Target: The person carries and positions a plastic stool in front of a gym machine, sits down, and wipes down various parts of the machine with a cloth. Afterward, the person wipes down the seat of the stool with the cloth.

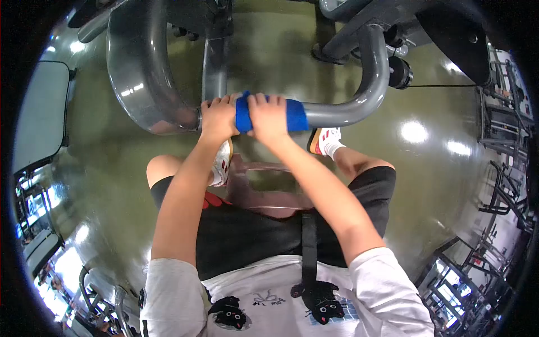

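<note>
A blue cloth (297,115) is wrapped round a grey metal tube (331,115) of a gym machine. Over the middle of this cloth lies my right hand (269,118), its fingers curled across the top and gripping it against the tube. Just to the left, my left hand (219,118) is closed round the tube beside the cloth's left edge, close to my right hand. Its fingertips and the underside of the cloth are hidden.
A thick curved frame (135,67) rises at the left, and another machine part (370,62) bends up at the right. Below my arms is a reddish-brown seat frame (264,199) between my legs. A pale board (42,112) stands far left; racks (499,121) line the right.
</note>
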Available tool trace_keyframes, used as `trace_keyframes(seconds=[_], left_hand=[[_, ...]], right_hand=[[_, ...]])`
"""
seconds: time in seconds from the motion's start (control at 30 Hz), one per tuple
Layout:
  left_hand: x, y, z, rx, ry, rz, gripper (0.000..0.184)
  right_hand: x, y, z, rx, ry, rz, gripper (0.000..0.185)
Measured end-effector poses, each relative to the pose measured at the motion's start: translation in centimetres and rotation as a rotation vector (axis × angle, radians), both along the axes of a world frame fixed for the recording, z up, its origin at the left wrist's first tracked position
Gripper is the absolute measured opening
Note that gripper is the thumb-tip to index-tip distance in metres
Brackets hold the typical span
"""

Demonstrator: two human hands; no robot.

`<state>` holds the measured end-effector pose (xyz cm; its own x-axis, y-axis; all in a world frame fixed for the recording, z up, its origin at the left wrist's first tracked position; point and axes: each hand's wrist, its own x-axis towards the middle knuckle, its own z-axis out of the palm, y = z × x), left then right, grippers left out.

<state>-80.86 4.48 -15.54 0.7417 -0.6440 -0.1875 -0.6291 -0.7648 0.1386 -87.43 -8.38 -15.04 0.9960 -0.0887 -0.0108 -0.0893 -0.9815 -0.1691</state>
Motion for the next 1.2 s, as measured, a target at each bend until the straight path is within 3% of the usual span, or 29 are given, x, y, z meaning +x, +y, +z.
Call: trace_keyframes(seconds=[0.1,0.17,0.27,0.33,0.43,0.6,0.7,0.77,0.83,0.9,0.97,1.0,1.03,1.1,1.13,1.2], left_hand=[[0.5,0.2,-0.6,-0.018,-0.008,0.01,0.084],[0.5,0.2,0.1,0.091,0.013,-0.037,0.086],[0.4,0.1,0.5,0.053,0.022,-0.028,0.086],[0.3,0.1,0.7,0.055,0.046,-0.005,0.084],[0.3,-0.1,0.7,0.061,0.067,0.015,0.081],[0.4,-0.1,0.9,0.071,0.092,0.025,0.081],[0.1,0.0,0.8,0.046,0.099,0.051,0.08],[-0.4,0.2,0.5,0.006,-0.038,0.036,0.09],[-1.7,0.4,0.0,-0.028,-0.033,0.075,0.084],[-4.3,0.4,-0.2,-0.399,-0.116,0.157,0.076],[-5.8,0.1,0.7,-0.557,-0.023,0.228,0.074],[-5.8,-0.3,1.3,-0.629,-0.062,0.27,0.063],[-5.3,-0.2,1.8,-0.63,-0.061,0.274,0.063],[-4.0,0.0,2.4,-0.714,0.212,0.322,0.045],[-3.6,0.3,2.1,-0.725,0.121,0.291,0.031],[-4.1,0.8,1.8,-0.68,0.068,0.273,0.032]], right_hand=[[-0.2,-1.1,0.2,0.035,0.042,0.036,0.08],[-1.5,-4.2,-0.3,0.15,-0.183,0.302,0.084],[-4.3,-9.5,0.6,0.032,-0.162,0.391,0.094],[-6.1,-13.0,0.1,0.004,-0.152,0.355,0.095],[-8.3,-16.0,0.3,-0.002,-0.217,0.201,0.076],[-8.3,-14.1,-0.5,-0.021,-0.282,-0.003,0.063],[-7.0,-11.3,-0.4,-0.072,-0.188,-0.112,0.062],[-5.9,-9.3,0.0,-0.078,-0.149,-0.066,0.063],[-4.7,-6.9,0.7,-0.123,-0.052,-0.047,0.069],[-4.1,-5.2,0.9,-0.083,-0.083,0.045,0.077],[-3.8,-4.1,0.9,0.027,-0.17,0.139,0.079],[-3.7,-3.9,1.6,0.07,-0.214,0.161,0.064],[-3.4,-4.4,1.5,0.069,-0.212,0.164,0.064],[-2.8,-5.9,1.3,0.647,-0.092,-0.005,0.046],[-3.0,-6.2,0.6,0.677,-0.231,-0.171,0.03],[-3.2,-7.3,0.3,0.401,-0.302,-0.211,0.027]])
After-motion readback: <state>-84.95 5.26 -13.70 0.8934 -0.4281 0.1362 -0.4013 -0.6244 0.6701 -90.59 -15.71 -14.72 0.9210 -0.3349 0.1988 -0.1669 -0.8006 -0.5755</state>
